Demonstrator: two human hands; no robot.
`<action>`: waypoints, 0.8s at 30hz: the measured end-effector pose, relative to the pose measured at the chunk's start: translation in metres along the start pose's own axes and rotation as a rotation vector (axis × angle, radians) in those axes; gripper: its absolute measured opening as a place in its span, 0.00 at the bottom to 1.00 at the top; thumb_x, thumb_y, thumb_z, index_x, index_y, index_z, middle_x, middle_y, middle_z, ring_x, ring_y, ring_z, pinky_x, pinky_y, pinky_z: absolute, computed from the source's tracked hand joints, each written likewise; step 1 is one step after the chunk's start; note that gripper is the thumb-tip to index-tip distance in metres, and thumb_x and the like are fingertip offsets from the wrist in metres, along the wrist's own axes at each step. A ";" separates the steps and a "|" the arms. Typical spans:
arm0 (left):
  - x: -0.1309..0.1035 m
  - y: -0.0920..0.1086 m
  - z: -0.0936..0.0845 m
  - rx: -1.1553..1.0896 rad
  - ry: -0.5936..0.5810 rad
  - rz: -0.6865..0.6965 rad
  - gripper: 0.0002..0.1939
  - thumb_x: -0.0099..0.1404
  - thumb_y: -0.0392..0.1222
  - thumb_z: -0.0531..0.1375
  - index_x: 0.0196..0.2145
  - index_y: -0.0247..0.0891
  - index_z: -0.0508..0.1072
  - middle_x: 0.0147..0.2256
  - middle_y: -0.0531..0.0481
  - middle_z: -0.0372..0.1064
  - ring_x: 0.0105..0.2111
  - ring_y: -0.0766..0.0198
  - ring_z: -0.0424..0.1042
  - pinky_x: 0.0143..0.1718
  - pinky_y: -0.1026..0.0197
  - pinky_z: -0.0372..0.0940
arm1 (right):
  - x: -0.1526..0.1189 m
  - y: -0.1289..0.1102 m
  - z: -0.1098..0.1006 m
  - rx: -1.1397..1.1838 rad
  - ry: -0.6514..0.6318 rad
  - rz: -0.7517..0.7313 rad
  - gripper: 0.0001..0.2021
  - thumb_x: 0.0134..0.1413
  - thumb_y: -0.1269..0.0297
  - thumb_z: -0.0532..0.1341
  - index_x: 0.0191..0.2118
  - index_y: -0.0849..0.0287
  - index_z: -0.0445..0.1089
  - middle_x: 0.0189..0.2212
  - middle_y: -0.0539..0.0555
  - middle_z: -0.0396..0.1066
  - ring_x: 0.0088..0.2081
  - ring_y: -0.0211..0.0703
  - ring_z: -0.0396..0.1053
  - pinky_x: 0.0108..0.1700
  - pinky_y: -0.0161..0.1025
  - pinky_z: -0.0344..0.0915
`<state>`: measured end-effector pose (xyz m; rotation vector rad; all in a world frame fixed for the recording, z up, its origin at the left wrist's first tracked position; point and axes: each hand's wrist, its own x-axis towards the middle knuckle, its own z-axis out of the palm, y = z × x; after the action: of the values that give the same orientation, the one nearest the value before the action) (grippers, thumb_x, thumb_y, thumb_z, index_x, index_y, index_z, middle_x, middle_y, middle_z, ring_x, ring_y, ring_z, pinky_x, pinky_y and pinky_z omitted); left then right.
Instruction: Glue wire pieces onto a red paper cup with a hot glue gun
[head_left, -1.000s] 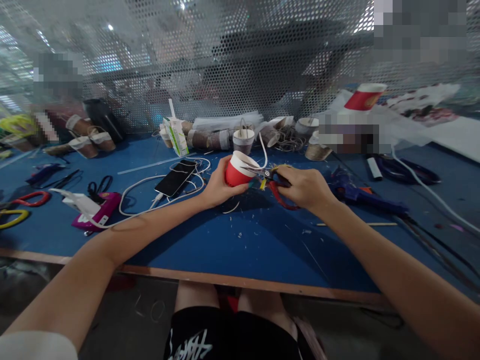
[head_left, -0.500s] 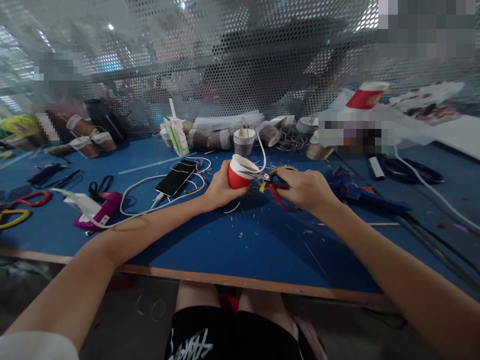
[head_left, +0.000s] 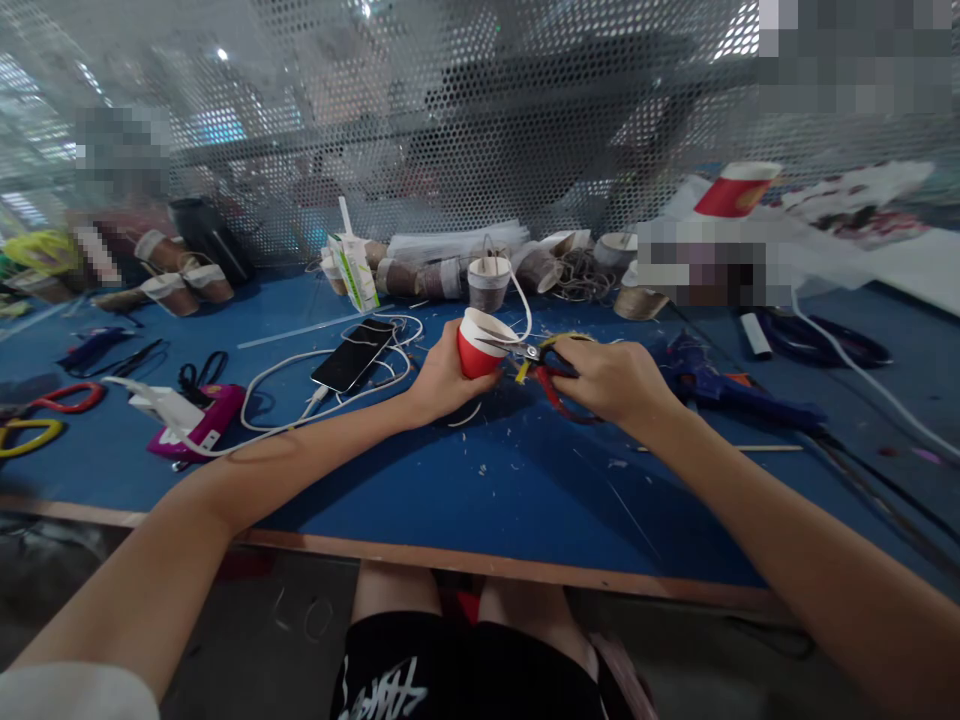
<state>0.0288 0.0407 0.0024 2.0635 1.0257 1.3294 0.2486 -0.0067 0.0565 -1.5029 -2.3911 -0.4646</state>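
Observation:
A red paper cup (head_left: 478, 356) with a white rim is gripped in my left hand (head_left: 444, 376), its mouth tilted up and to the right. My right hand (head_left: 609, 380) is closed on the handles of scissors (head_left: 556, 372) with red and black grips. The scissor blades reach left to the cup's rim; whether they are fully closed is too small to tell. A white strip (head_left: 527, 300) curves up from the rim, past a grey-wrapped cup (head_left: 488, 284) standing behind. Small white scraps lie on the blue table (head_left: 450, 500) below.
On the left are a phone (head_left: 352, 356) with a white cable, a purple power block (head_left: 199, 420) and other scissors (head_left: 45, 415). A blue glue gun (head_left: 742, 393) lies at right. Twine-wrapped cups (head_left: 420, 278) line the back, and another red cup (head_left: 737, 190) rests at back right.
The white strip's upper end has shifted slightly left. The cup and both hands have hardly moved.

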 end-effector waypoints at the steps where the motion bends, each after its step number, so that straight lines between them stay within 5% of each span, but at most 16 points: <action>1: 0.000 0.000 0.000 0.005 0.005 -0.001 0.33 0.50 0.46 0.71 0.49 0.39 0.59 0.46 0.39 0.73 0.45 0.50 0.76 0.46 0.45 0.73 | 0.000 0.000 0.000 -0.005 -0.004 -0.003 0.16 0.60 0.54 0.51 0.36 0.59 0.72 0.25 0.58 0.74 0.25 0.45 0.67 0.25 0.38 0.47; 24: -0.004 -0.014 0.006 0.192 0.042 0.171 0.38 0.58 0.48 0.68 0.59 0.39 0.53 0.52 0.34 0.67 0.53 0.44 0.72 0.51 0.43 0.72 | -0.001 -0.010 0.003 -0.077 0.026 0.024 0.17 0.59 0.55 0.52 0.39 0.60 0.73 0.27 0.59 0.76 0.24 0.43 0.66 0.25 0.37 0.45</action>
<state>0.0284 0.0455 -0.0124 2.3199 1.0508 1.4114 0.2396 -0.0107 0.0525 -1.5464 -2.3572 -0.5733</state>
